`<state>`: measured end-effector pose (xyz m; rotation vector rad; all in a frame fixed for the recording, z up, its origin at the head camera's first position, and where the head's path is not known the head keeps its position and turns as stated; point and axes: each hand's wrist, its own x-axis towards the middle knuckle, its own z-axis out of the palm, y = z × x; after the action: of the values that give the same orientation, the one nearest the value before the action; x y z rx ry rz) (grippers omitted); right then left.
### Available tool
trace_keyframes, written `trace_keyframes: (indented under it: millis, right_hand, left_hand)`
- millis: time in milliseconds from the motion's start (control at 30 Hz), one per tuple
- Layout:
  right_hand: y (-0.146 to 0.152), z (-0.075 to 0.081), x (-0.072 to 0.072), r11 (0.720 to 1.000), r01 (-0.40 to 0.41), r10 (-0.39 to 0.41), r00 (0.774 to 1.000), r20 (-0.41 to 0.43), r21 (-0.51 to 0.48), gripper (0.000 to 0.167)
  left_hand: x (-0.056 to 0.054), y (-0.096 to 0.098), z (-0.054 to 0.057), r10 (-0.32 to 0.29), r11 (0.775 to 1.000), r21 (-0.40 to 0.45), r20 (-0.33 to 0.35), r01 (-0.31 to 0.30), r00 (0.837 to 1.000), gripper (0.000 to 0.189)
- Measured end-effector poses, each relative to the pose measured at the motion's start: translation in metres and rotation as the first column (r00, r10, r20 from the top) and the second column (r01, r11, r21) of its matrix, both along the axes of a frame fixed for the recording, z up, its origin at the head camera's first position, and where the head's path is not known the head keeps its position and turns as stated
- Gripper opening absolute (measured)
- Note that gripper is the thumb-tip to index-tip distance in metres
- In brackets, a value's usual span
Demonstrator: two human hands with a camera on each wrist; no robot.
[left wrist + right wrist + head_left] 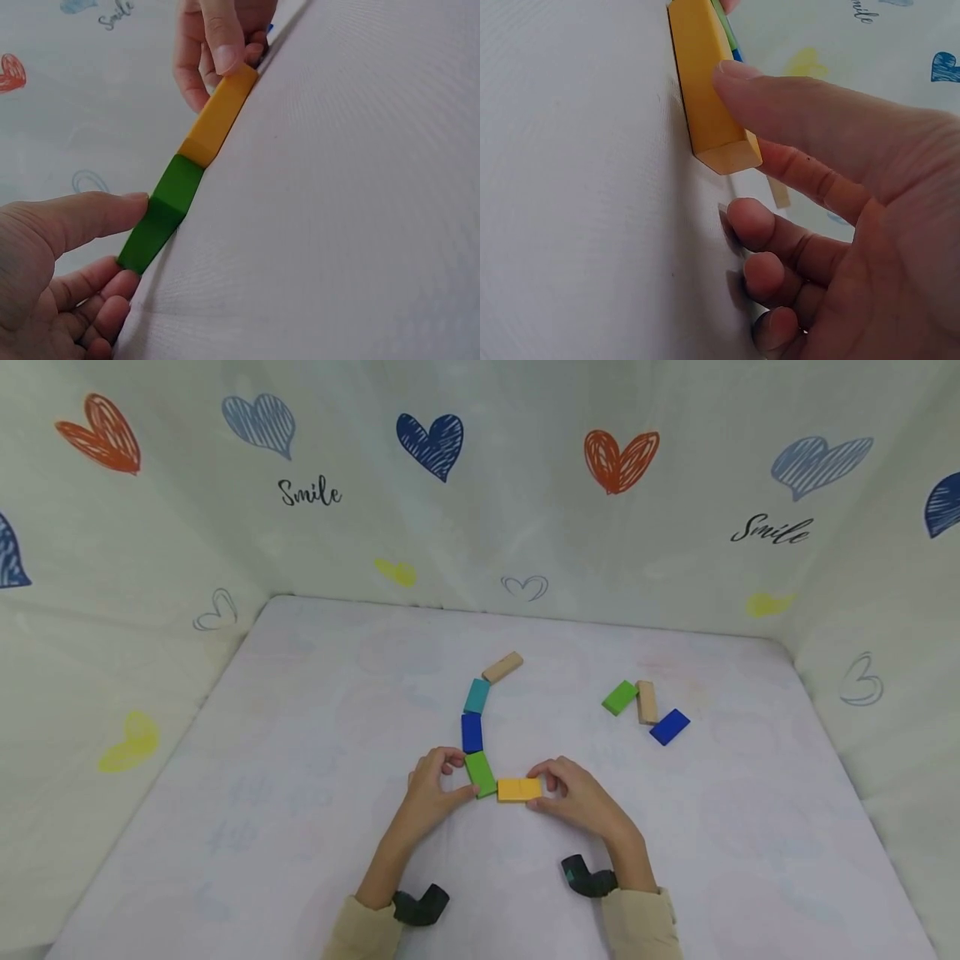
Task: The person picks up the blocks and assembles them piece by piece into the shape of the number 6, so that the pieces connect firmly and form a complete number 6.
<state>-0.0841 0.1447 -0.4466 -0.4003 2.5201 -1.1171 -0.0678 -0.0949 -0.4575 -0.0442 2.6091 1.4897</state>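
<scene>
My left hand (pixel 429 787) holds a green wooden block (pixel 481 774) between thumb and fingertips, the thumb at its near end. My right hand (pixel 577 792) pinches a yellow block (pixel 519 790) at its right end, with the thumb along its near side in the right wrist view. The left end of the yellow block meets the near corner of the green one. Beyond the green block a curved line goes on with a dark blue block (pixel 472 732), a teal block (pixel 476 696) and a plain wood block (pixel 502 667), all lying on the table.
To the right on the white-covered table (pixel 300 710) lies a loose group: another green block (pixel 620 697), a plain wood block (pixel 647 702) and a blue block (pixel 670 727). Behind and beside the table hangs a white curtain (pixel 525 535) printed with hearts.
</scene>
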Motion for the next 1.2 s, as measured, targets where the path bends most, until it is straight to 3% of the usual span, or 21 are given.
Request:
trace_keyframes:
  millis: [167,333,567,867,933,1100,1200]
  right_hand:
    - [0.005,0.000,-0.001,0.998,0.039,-0.037,0.999,0.035,-0.058,0.036]
    - [0.015,-0.002,-0.005,0.985,0.127,-0.122,0.991,0.049,-0.115,0.037]
    - [0.039,0.000,-0.012,0.941,0.326,-0.324,0.945,0.036,-0.095,0.044]
    - [0.078,0.001,-0.015,0.832,0.555,-0.555,0.831,0.034,0.007,0.058]
    - [0.084,0.001,-0.015,0.799,0.601,-0.602,0.798,0.040,0.026,0.061]
    - [0.099,0.000,-0.018,0.691,0.722,-0.722,0.689,0.060,0.035,0.067]
    - [0.107,-0.001,-0.022,0.648,0.761,-0.760,0.645,0.081,0.020,0.071]
  left_hand:
    - [0.000,0.000,-0.001,-0.003,1.000,-0.001,-0.003,0.003,1.000,0.047]
    - [0.000,0.000,-0.002,-0.005,1.000,0.001,-0.002,0.005,1.000,0.046]
    - [0.000,0.001,-0.004,-0.002,1.000,-0.001,-0.001,0.002,1.000,0.046]
    - [-0.001,0.002,-0.005,0.005,1.000,-0.003,0.005,-0.005,1.000,0.046]
    - [-0.001,0.001,-0.005,0.004,1.000,-0.002,0.003,-0.004,1.000,0.046]
    - [-0.002,0.000,-0.006,-0.002,1.000,0.001,-0.004,0.002,1.000,0.046]
    - [-0.003,0.000,-0.006,0.001,1.000,-0.002,-0.001,-0.001,1.000,0.046]
